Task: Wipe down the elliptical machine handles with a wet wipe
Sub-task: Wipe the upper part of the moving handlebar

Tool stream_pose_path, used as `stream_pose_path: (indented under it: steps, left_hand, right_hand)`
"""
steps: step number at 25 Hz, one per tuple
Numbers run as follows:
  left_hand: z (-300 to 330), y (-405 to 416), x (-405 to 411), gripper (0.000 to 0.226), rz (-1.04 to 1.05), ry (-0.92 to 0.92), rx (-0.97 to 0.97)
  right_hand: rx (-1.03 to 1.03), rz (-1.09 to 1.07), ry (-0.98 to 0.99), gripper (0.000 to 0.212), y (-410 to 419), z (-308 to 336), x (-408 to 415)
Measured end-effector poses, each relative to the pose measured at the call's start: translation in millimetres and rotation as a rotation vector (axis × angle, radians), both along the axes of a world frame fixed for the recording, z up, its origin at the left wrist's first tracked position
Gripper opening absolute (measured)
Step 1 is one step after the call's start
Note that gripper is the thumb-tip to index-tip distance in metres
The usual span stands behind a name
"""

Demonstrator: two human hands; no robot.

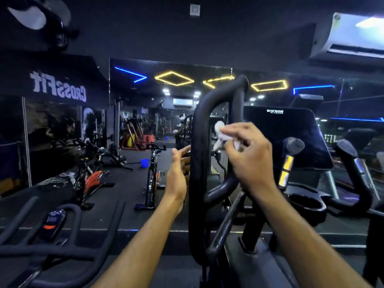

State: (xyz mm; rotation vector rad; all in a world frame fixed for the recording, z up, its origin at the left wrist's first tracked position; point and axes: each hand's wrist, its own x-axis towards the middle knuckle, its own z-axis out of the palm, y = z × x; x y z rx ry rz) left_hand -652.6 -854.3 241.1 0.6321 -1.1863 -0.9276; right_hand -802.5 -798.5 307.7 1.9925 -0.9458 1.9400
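Head view of a dim gym, facing a wall mirror [133,104]. Centre: the black looped handle [197,154] of an elliptical rises upright, its outer bar on the left, its inner bar [235,113] on the right, the two joined by a curved top. The right hand [248,156] is raised to the inner bar at mid-height; its fingers are curled and pinch a crumpled white wipe [221,133], which is bunched between fingertips and thumb and lies against or just beside the inner bar, in the gap of the loop; actual contact cannot be told. The left hand [177,173] stands edge-on just left of the outer bar, fingers straight and held together, their tips touching or nearly touching the bar; it holds nothing. Right of the handle: the dark console [291,138] of the machine, a short grip with metallic sensor plates [289,163], a second such grip [351,161] further right, and a cup holder [307,204] below. Lower left: curved black handlebars of a spin bike [62,235] with a small display. In the mirror: more bikes [151,169], a blue bucket [144,163], yellow and blue ceiling light strips, and reversed "CrossFit" lettering [58,88]. Upper right: an air conditioner [349,36].
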Motion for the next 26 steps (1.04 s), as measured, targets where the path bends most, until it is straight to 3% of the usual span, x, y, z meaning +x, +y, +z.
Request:
stream_pose_path:
  steps: [5, 8, 10, 15, 21, 26]
  left_hand:
    - [42.9, -16.5, 24.4, 0.037, -0.007, -0.116, -0.128]
    - [25.8, -6.7, 15.6, 0.022, -0.267, -0.141, -0.005]
    - [11.1, -4.2, 2.7, 0.029, -0.37, -0.115, 0.069]
    - [1.3, -17.2, -6.1, 0.013, -0.251, -0.117, 0.054]
    - [-3.8, -24.9, -4.9, 0.015, -0.234, -0.137, -0.017]
    - [-7.2, -28.3, -4.4, 0.016, -0.258, -0.112, -0.055]
  right_hand:
    - [-0.137, -0.265, 0.224, 0.031, -42.2, 74.4, 6.7]
    - [-0.125, -0.403, 0.323, 0.022, -57.6, 94.3, 16.3]
    - [-0.109, -0.477, 0.429, 0.023, -62.8, 82.9, 32.7]
    - [-0.115, -0.412, 0.847, 0.034, -46.1, 31.3, 40.4]
    - [-0.012, -0.581, 0.697, 0.017, -51.7, 79.8, 56.4]
    - [0.063, -0.678, 0.994, 0.027, -36.9, 75.6, 55.4]
